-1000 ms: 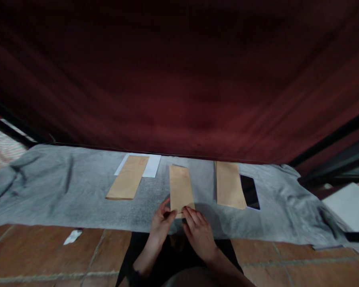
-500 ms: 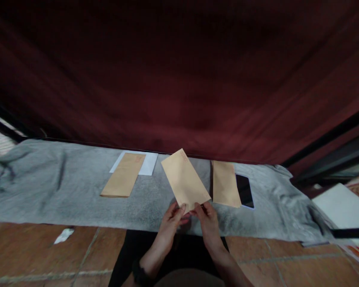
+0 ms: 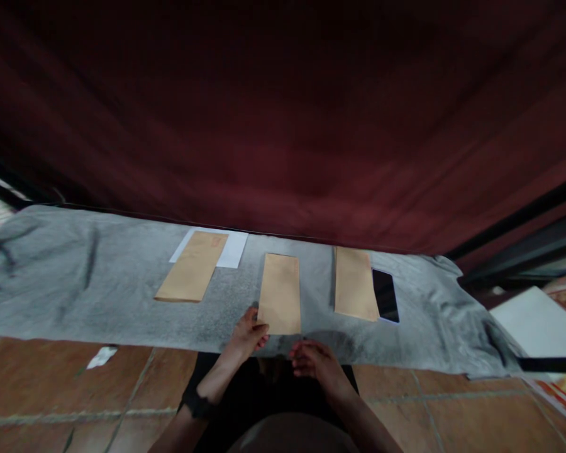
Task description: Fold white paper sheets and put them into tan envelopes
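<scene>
Three brown envelopes lie on a grey cloth (image 3: 99,289). The middle envelope (image 3: 280,293) lies flat in front of me. My left hand (image 3: 248,331) rests at its near left corner, with the fingers curled and touching the edge. My right hand (image 3: 314,362) hovers just below the envelope's near edge, fingers curled and holding nothing. The left envelope (image 3: 192,266) lies partly on a white sheet (image 3: 233,248). The right envelope (image 3: 355,283) lies beside a black phone (image 3: 385,295).
A dark red curtain (image 3: 283,126) hangs over the far edge of the cloth. Terracotta floor tiles (image 3: 51,402) run along the near side, with a white paper scrap (image 3: 101,357) on them. A white board (image 3: 532,324) lies at the right.
The middle envelope was held up and tilted in both hands; now it lies flat on the cloth. My right hand has let go and drawn back.
</scene>
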`<state>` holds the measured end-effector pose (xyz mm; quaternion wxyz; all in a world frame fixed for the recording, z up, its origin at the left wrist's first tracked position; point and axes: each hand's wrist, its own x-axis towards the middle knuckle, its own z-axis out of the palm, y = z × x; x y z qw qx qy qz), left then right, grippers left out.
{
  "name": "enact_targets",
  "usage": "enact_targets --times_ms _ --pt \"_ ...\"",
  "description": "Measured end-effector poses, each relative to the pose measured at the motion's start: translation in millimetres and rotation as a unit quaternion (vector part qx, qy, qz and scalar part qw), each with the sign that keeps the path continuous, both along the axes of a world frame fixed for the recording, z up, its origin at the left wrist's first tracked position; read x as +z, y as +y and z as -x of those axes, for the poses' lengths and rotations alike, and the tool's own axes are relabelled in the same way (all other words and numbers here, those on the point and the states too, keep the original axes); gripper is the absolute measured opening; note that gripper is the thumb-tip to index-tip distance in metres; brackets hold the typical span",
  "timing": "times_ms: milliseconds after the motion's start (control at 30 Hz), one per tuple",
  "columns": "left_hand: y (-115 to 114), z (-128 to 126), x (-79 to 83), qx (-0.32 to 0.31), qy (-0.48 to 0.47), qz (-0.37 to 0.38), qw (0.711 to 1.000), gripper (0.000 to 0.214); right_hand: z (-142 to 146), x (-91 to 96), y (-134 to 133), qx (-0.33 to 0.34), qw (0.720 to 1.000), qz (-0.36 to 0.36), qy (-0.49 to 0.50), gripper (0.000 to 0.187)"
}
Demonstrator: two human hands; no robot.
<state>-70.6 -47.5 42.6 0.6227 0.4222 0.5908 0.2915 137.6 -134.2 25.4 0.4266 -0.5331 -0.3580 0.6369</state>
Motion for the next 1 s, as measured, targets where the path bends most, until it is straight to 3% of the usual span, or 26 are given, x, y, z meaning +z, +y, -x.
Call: enact_targets --times_ms 67,167,267,367,433,500,600,700,867,1000 --pt "-1.8 -2.0 -1.4 0.011 0.021 -0.004 1.000 0.050 -5.8 -0.8 -2.4 0.000 0.979 -0.130 -0.157 0.039" --pt "-5.7 -7.0 -2.3 0.023 0.056 -0.028 0.998 0.045 -8.3 3.2 0.9 0.064 0.866 -0.316 -0.383 0.038" --pt "-10.3 -5.6 -2.0 0.015 0.096 -0.075 0.992 0.033 -6.2 4.7 5.9 0.160 0.752 -0.389 -0.507 0.048" --pt "-16.6 3.5 0.6 -0.020 0.239 -0.156 0.958 0.025 -3.6 -0.6 7.3 0.178 0.700 -0.403 -0.562 0.053" --pt "-19.6 8.3 3.8 -0.047 0.374 -0.189 0.907 0.024 -2.7 -5.0 6.8 0.174 0.690 -0.405 -0.575 0.053" --pt "-17.8 6.6 6.9 -0.082 0.447 -0.228 0.861 0.029 -2.0 -7.7 6.5 0.166 0.688 -0.406 -0.579 0.052" --pt "-0.2 -12.3 6.4 -0.149 0.413 -0.369 0.819 0.038 -1.1 -7.9 6.7 0.155 0.693 -0.405 -0.575 0.053" --pt "31.7 -40.0 -3.9 -0.205 0.390 -0.473 0.763 0.049 -1.2 -6.0 6.9 0.150 0.702 -0.403 -0.568 0.052" --pt "80.6 -63.5 -26.7 -0.250 0.430 -0.464 0.733 0.060 -3.4 -3.8 7.2 0.169 0.709 -0.396 -0.559 0.056" --pt "98.7 -67.6 -31.3 -0.269 0.438 -0.465 0.721 0.061 -3.3 -4.0 8.2 0.172 0.715 -0.388 -0.556 0.058"
